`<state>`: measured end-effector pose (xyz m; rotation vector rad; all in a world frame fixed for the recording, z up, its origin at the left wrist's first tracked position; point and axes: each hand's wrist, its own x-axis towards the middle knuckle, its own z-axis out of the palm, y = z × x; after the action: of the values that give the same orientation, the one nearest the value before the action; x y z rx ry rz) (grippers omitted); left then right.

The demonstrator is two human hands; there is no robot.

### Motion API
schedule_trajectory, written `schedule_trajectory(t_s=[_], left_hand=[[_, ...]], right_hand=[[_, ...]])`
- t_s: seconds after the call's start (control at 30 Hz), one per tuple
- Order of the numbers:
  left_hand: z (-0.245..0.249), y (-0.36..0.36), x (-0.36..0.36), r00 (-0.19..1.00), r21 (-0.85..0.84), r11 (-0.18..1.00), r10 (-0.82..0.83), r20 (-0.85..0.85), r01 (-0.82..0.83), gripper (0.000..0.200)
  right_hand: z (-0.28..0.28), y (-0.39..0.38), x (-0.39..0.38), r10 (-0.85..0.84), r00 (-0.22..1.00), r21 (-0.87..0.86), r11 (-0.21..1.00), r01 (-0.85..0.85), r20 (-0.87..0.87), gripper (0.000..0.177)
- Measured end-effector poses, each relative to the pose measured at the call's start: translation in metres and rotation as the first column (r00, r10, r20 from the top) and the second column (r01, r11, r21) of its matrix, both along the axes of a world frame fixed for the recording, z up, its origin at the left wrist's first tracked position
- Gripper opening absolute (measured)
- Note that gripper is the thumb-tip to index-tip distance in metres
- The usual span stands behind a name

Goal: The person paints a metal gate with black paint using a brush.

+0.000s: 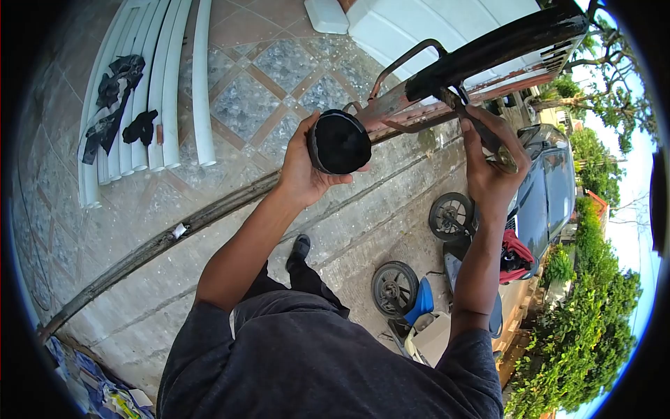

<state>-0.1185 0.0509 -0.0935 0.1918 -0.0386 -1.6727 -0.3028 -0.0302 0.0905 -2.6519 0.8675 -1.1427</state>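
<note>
My left hand (301, 167) is wrapped around a round cup of black paint (340, 144), its dark opening facing me. In my right hand (497, 164) is a paintbrush (488, 136), gripped by its handle between thumb and fingers. The brush tip meets the underside of a thick metal pipe (502, 52), or comes very close to it. Glossy black covers the upper right length of this pipe, while its lower left part is dull reddish grey. A thin bent metal bar (405, 63) joins the pipe's side.
White pipes (164, 84) lie on the patterned tiles at upper left, with black crumpled sheeting (118, 87) over some. A long rail (209, 213) crosses the ground. A motorcycle (398, 290) and a dark car (541, 195) stand at right. A white panel (412, 28) is behind the pipe.
</note>
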Motion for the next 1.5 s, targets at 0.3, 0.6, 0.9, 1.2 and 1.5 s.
schedule_trajectory(t_s=[0.3,0.6,0.9,1.2,1.5], left_hand=[[-0.002,0.011,0.014,1.0,-0.016,0.999,0.028,0.008,-0.028,0.067],[-0.006,0.017,0.02,1.0,-0.013,1.0,0.006,-0.028,-0.006,0.066],[0.003,0.02,0.022,0.999,0.013,1.0,0.016,0.047,-0.017,0.067],[0.002,0.016,0.032,0.998,0.009,0.999,0.039,0.055,-0.039,0.062],[0.01,0.016,0.034,0.992,0.043,0.997,0.059,0.111,-0.064,0.064]], right_hand=[[-0.027,-0.012,0.005,0.017,0.972,0.006,1.0,-0.016,-0.236,0.025],[-0.018,0.003,0.0,0.113,0.943,0.085,0.992,-0.09,-0.312,0.028],[0.0,0.017,0.001,-0.009,0.984,-0.009,1.0,0.008,-0.179,0.023],[-0.025,-0.008,0.038,-0.058,0.937,-0.131,0.991,0.013,-0.346,0.019],[-0.02,-0.033,0.073,-0.085,0.834,-0.174,0.985,-0.014,-0.546,0.008]])
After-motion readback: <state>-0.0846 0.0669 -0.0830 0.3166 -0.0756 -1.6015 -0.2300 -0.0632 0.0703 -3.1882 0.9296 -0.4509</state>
